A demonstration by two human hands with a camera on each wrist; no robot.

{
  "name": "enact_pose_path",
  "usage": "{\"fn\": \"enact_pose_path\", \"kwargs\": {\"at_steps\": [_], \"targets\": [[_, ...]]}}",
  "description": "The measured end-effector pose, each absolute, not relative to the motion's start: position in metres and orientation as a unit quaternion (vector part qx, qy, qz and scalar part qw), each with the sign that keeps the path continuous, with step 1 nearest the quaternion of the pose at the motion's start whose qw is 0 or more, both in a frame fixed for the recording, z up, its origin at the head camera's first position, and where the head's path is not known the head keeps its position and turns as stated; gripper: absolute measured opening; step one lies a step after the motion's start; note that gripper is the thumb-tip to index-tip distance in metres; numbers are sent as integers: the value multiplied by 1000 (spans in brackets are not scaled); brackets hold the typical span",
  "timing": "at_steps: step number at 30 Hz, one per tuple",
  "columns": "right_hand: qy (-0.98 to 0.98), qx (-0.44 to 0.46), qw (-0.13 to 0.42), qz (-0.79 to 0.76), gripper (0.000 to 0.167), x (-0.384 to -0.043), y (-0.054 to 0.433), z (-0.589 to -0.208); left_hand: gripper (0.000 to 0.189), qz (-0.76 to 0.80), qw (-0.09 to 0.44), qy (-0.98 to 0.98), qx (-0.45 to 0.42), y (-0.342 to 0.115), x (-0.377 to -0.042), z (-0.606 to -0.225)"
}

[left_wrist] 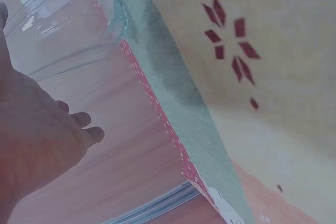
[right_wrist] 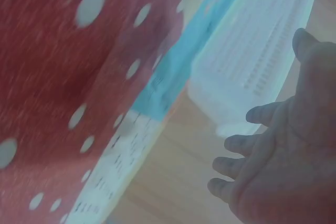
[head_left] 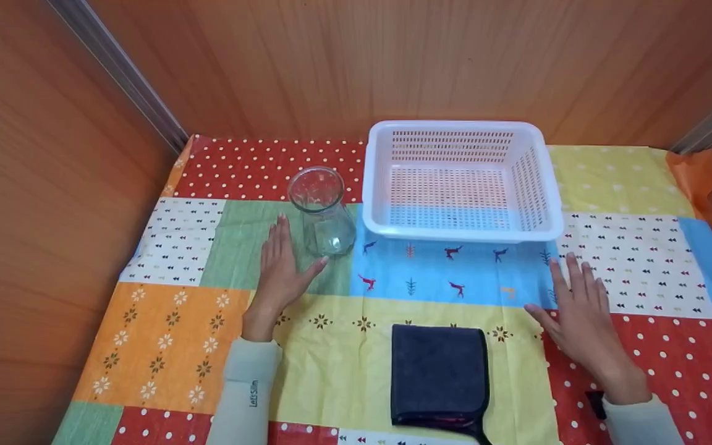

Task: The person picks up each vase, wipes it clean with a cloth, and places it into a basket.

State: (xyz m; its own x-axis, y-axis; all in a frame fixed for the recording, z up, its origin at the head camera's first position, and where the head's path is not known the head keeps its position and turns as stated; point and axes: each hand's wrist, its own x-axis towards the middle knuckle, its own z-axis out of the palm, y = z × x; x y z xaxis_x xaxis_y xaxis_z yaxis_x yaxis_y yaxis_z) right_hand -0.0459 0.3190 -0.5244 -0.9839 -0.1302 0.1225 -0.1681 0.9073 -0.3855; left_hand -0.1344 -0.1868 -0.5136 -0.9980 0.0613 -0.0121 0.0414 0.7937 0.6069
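My left hand (head_left: 280, 272) is held with straight fingers just left of a clear glass jar (head_left: 329, 232), which stands upright with a wide rim. The left wrist view shows the jar (left_wrist: 79, 30) beyond the thumb, and the palm holds nothing. On the other side my right hand (head_left: 588, 324) has its fingers spread, below and right of a white plastic basket (head_left: 464, 236). In the right wrist view the basket (right_wrist: 252, 51) lies past the fingertips. Between the forearms rests a folded dark grey cloth-like item (head_left: 439, 371) with black edging; its lower end is cut off by the frame.
A patchwork-patterned tablecloth (head_left: 306, 364) covers the table. Wood-grain panels (head_left: 343, 68) stand behind it and at both sides, with metal strips at the corners. An orange piece of fabric (head_left: 696, 179) bunches up at the right back edge.
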Motion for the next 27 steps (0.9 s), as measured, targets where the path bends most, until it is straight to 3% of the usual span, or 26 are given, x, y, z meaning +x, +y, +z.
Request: {"fn": "enact_pose_path", "kwargs": {"at_steps": [19, 27], "targets": [[-963, 168, -14, 209, 87, -19, 247, -521, 112, 483, -59, 873, -21, -162, -143, -502], [-955, 194, -40, 222, 70, -9, 225, -527, 105, 526, -93, 845, -37, -150, -149, -496]]}}
